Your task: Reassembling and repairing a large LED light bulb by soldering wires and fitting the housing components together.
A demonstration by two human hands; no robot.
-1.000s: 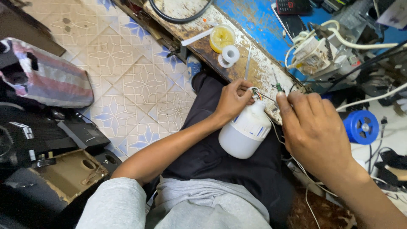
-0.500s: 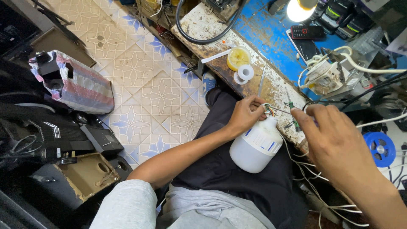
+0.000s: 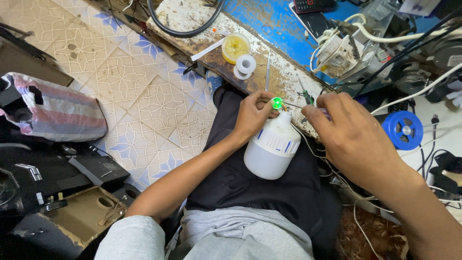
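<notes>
On the lap, near the desk [image 3: 288, 77] edge, lies a white bulb [image 3: 271, 149]. Left hand [image 3: 252, 115] fingers grip its lit green neck; right hand [image 3: 353, 137] fingers pinch a thin tool [image 3: 304, 96].

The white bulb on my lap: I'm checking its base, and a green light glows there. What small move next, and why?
Probably keep the left hand steady on the white bulb while the right hand holds contact: the green light glows at the base, beside thin wires.
</notes>
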